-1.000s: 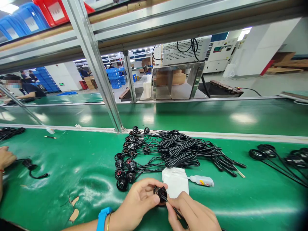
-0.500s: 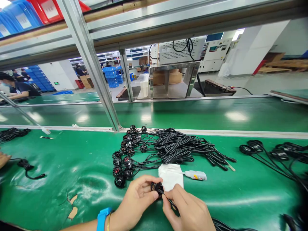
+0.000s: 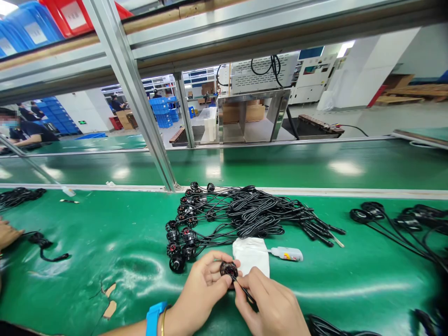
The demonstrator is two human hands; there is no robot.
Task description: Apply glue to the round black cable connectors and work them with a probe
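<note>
Green desk (image 3: 105,280), small black motor (image 3: 228,269) between my two hands

Past the aluminium frame upright (image 3: 133,98), the factory hall opens out, with stacked blue bins (image 3: 163,109) and a seated co-worker (image 3: 31,133) along another line.

On my side of the frame, the desk runs wide in both directions. Ahead of me lies a heap of black cabled motors (image 3: 254,214), their round heads gathered at the left of the pile and their leads trailing right. More black discs with cables (image 3: 373,212) sit off to the right. At the left, a coiled cable with a plug (image 3: 44,242) lies near another person's hand (image 3: 9,233), not mine.

Closer in, a white pad (image 3: 250,256) lies just beside a small white squeeze bottle (image 3: 287,254), whose nozzle points toward it.

My left hand (image 3: 201,284), wearing a blue wristband (image 3: 156,317) and a gold bangle (image 3: 163,313), curls closed round the motor from the left, just below the pad. My right hand (image 3: 269,305) comes in from the lower right, pinching a thin black lead (image 3: 243,291), though it could be a slim tool; I can't tell which. That line slants from the motor down and right into my grip, so the motor sits up and left of my right fingertips, and my right hand is nearer the line.
</note>
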